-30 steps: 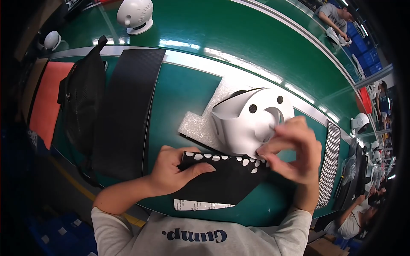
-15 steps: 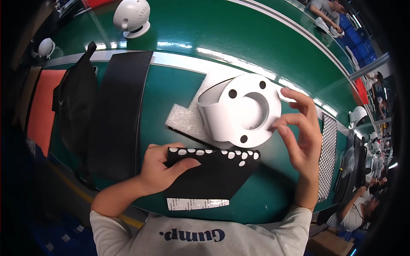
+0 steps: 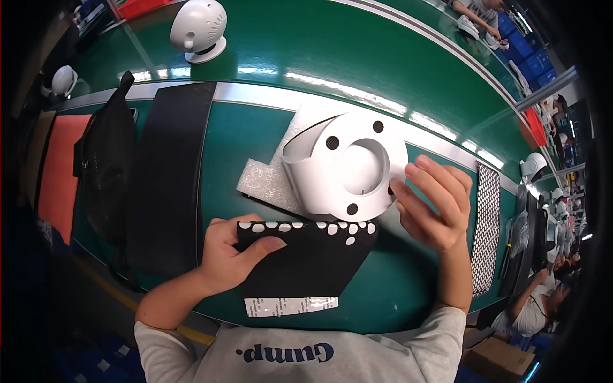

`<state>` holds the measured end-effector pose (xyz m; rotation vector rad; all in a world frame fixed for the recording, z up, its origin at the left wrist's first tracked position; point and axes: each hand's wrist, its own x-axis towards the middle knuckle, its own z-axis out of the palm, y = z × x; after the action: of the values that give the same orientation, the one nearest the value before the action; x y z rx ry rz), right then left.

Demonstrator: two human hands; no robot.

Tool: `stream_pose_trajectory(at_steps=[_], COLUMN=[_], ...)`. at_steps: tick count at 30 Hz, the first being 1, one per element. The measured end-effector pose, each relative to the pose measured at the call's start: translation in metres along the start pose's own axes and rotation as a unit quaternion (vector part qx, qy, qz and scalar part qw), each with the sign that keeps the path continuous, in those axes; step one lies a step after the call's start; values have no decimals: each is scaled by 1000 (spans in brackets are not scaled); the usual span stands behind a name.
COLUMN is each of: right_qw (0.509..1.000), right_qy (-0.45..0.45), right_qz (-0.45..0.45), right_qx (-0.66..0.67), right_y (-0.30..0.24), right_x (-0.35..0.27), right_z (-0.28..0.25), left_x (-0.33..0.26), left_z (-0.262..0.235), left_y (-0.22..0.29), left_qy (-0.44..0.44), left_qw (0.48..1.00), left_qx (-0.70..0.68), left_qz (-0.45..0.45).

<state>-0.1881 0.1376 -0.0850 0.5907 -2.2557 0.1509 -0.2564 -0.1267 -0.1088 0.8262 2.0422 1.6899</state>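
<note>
My left hand (image 3: 233,252) is closed on the near-left edge of a black pad sheet (image 3: 300,265). White round spots line the sheet's top edge, and a printed white strip runs along its bottom. In front of it a white plastic base (image 3: 306,185) with a round recess lies on its side on white foam. Black round pads sit on its ring, one by the top edge (image 3: 378,126) and another near the bottom (image 3: 352,209). My right hand (image 3: 440,201) is at the ring's right side, its bent fingertips on a black round pad (image 3: 391,189), partly covered by a finger.
A long black panel (image 3: 172,179), a black bag (image 3: 112,172) and an orange sheet (image 3: 60,179) lie on the left. A black-and-white dotted sheet (image 3: 486,230) lies on the right. Beyond the metal edge, a white rounded device (image 3: 199,29) stands on the green surface. Other people work farther right.
My right hand has tilted, and its fingers have come down onto the ring's right side. The view has shifted slightly. My left hand keeps hold of the sheet.
</note>
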Motion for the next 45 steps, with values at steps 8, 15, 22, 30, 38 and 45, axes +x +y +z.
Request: stream_pose_trajectory(at_steps=[8, 15, 22, 30, 38, 45], right_qw=[996, 819, 784, 973, 986, 940], right_qy=[-74, -270, -388, 18, -8, -198], right_qz=[45, 309, 104, 124, 59, 275], right_qx=[-25, 401, 473, 192, -153, -25], right_y=[12, 44, 24, 56, 129, 144], right_x=[26, 87, 94, 60, -41, -49], right_z=[-20, 27, 43, 25, 98, 123], left_x=[-1, -15, -21, -16, -13, -17], left_z=[-10, -7, -20, -15, -8, -10], left_y=[0, -30, -34, -12, -10, -30], left_qy=[-2, 112, 44, 47, 40, 154], left_qw=[1000, 986, 995, 998, 998, 988], left_qx=[-7, 118, 89, 31, 20, 34], left_qz=[-17, 21, -30, -38, -52, -6])
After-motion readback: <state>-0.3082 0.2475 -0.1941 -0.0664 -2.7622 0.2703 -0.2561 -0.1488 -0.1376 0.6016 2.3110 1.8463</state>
